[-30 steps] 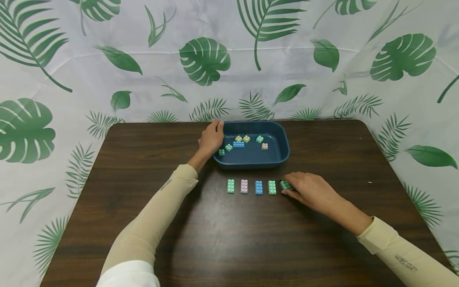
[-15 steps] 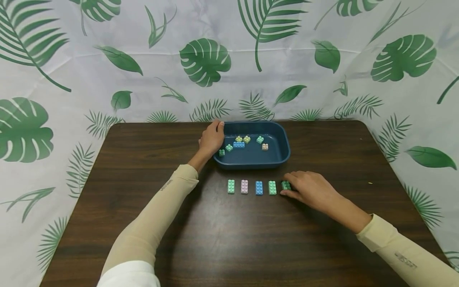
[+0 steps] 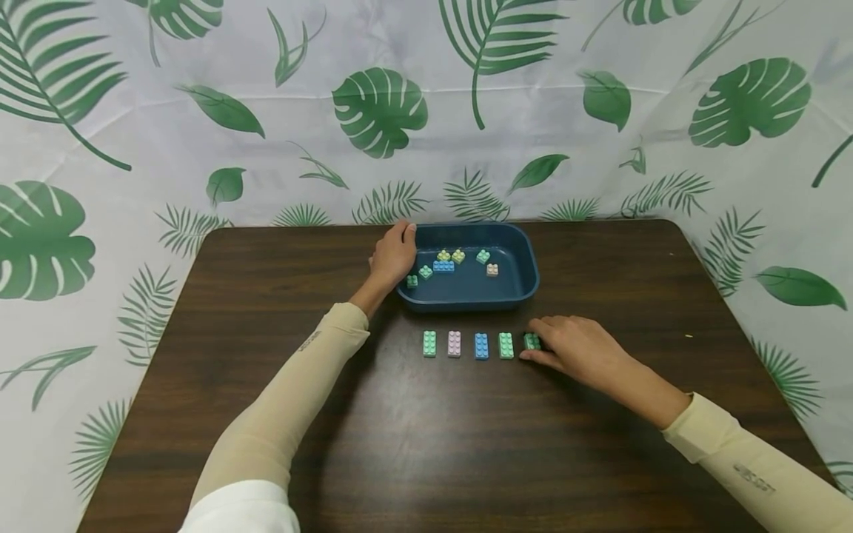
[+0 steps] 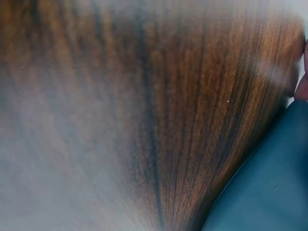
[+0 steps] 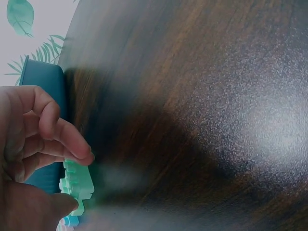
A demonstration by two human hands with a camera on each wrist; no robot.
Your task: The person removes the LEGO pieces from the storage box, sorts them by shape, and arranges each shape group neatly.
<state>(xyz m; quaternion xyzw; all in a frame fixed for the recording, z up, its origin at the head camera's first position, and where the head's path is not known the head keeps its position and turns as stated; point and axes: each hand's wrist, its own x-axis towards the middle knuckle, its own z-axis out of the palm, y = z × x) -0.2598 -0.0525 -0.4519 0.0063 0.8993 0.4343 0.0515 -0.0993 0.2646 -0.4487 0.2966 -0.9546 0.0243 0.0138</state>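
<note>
My left hand (image 3: 393,255) grips the left rim of a dark blue tray (image 3: 469,305) at the back of the table. Several small toy bricks lie in it, among them a blue brick (image 3: 443,266) and an orange brick (image 3: 492,270). In front stands a row of longer bricks: a light green brick (image 3: 429,344), a pink brick (image 3: 454,344), a blue brick (image 3: 481,346) and another light green one. My right hand (image 3: 580,352) pinches a darker green brick (image 3: 531,341) at the row's right end between thumb and fingers; its right part is hidden in the head view.
The dark wooden table (image 3: 413,444) ends at a white leaf-patterned cloth (image 3: 300,148) behind the tray. A tiny yellow speck (image 3: 689,336) lies on the table to the right. The left wrist view holds mostly blurred table and the tray's side (image 4: 269,187).
The right hand has straightened the darker green brick, tilted one second ago, so that it lines up with the row. The left hand and the tray have stayed in place.
</note>
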